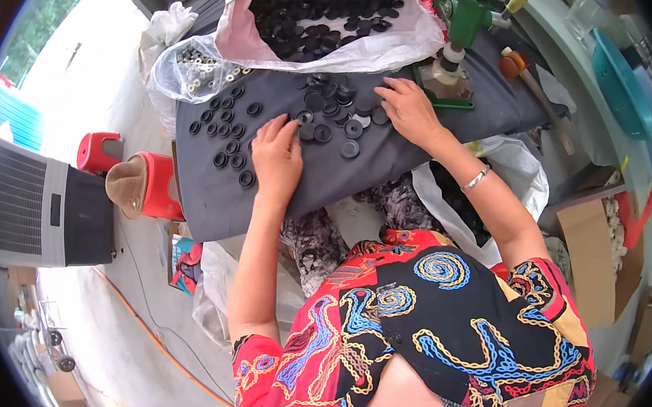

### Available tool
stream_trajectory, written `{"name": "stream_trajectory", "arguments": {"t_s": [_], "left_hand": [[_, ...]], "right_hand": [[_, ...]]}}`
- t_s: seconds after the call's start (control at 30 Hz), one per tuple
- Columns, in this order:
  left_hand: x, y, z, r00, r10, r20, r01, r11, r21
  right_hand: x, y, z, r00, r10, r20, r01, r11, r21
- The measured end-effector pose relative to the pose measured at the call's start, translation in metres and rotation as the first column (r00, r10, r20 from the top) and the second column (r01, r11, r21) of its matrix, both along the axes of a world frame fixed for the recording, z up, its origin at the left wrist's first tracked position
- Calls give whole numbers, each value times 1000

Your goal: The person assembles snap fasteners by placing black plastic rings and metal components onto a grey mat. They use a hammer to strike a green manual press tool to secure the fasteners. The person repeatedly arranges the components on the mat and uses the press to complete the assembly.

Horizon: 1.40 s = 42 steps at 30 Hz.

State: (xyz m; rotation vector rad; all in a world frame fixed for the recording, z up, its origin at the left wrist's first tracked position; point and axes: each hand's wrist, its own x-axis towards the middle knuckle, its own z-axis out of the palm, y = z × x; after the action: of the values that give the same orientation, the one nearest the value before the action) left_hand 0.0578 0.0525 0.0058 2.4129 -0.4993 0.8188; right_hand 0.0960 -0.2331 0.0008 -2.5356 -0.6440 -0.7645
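Observation:
Black round caps lie loosely piled on the dark grey cloth of the table, between my two hands. My left hand rests palm down at the left side of this pile, fingers stretched out. Its fingertips are beside a black cap with a pale centre. On the far right of the pile is my right hand, fingers apart and pointing left, close to another black disc. Nothing shows in either hand. Several black rings are spread out left of my left hand.
A large white sack full of black discs lies open at the back. Beside it stand a clear bag of small ring parts and a green hand press. A hammer lies at right. Red stools stand left of the table.

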Motion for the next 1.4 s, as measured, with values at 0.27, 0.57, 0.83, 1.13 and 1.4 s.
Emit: {"name": "stream_trajectory", "arguments": {"t_s": [0.27,0.57,0.83,1.13,1.4], "left_hand": [[-2,-37,-14,994,-41,-103,78,918,388],[-7,-26,-6,986,-87,-142,133,921,366],[-22,10,-8,993,-97,-65,101,993,65],[-37,26,-11,954,257,158,-249,966,-70],[-32,35,16,980,168,110,-171,985,10]], "right_hand": [[-1,30,-11,998,67,7,-63,972,-227],[2,32,-11,995,53,81,-29,961,-274],[-10,10,17,990,137,32,-140,976,165],[-19,59,21,956,290,-49,-289,957,22],[-15,110,16,953,284,-102,-302,915,-269]]}}
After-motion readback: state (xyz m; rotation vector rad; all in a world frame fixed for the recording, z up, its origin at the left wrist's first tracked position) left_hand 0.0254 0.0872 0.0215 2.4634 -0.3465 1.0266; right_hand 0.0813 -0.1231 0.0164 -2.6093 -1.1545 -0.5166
